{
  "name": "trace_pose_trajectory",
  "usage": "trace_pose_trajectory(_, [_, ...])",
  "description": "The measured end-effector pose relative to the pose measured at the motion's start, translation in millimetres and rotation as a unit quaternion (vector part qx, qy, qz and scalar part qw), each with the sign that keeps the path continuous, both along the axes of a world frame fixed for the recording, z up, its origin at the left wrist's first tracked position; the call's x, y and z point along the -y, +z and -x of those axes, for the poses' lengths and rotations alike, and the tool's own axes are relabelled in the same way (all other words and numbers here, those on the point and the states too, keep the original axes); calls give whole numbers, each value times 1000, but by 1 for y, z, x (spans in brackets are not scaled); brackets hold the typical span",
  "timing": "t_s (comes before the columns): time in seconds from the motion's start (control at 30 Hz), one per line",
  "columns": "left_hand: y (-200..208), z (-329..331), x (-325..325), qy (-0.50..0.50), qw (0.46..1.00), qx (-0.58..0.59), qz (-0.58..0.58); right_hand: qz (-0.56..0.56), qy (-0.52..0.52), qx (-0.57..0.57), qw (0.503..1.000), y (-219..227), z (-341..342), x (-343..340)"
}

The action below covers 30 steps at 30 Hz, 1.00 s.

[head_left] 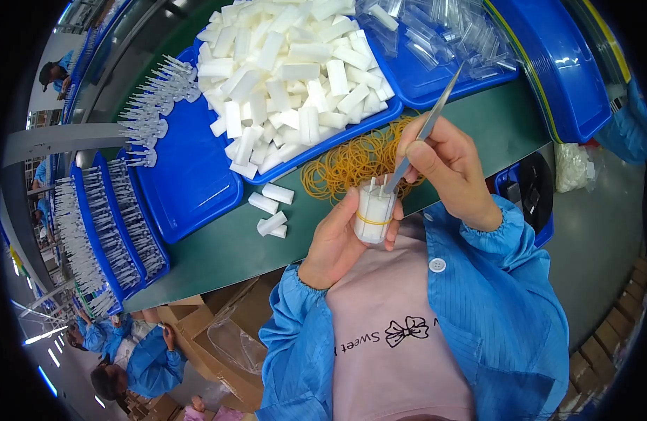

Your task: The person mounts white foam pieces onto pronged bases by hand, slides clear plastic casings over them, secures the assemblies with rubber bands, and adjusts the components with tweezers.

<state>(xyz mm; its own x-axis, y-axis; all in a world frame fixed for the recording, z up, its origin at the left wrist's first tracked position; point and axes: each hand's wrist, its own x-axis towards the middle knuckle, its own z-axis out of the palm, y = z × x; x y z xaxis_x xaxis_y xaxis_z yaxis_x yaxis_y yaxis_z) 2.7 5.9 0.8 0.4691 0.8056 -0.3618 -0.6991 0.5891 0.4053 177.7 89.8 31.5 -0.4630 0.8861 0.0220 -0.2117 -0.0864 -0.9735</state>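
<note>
My left hand (339,242) holds a clear-walled bundle (374,212) upright, with white blocks inside and a yellow rubber band around it. Several thin white prongs stick up from its top. Metal tweezers (431,121) are pinched in my right hand (451,166), slanting down so that their lower end meets the bundle's top. Behind both hands lies a loose heap of yellow rubber bands (344,165). A few white foam blocks (273,223) rest on the green tabletop (228,263) to the left of my left hand.
A blue tray (316,149) heaped with white blocks stands at the back, beside a blue tray of clear plastic pieces (435,35). At left, blue racks (113,231) hold white pronged parts. Cardboard boxes (218,330) sit below the table edge. Co-workers in blue (151,358) are at lower left.
</note>
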Motion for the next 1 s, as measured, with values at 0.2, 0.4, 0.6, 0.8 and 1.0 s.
trace_pose_trajectory(0.2, [0, 0, -1, -17, 999, 48, 6, 24, 61, 16, 998, 2, 1, 3])
trace_pose_trajectory(0.4, [-7, 0, 2, -24, 995, 86, 36, -206, -4, 110, 972, -3, 4, 12])
trace_pose_trajectory(0.6, [-6, -1, -1, -29, 987, 140, 73, -29, -41, -30, 998, -10, 6, 15])
trace_pose_trajectory(0.8, [-4, -1, -1, -20, 994, 91, 58, 14, -2, 4, 1000, -2, 1, 8])
trace_pose_trajectory(1.0, [0, -1, 0, -16, 997, 65, 40, 42, 7, 27, 999, 1, 4, 14])
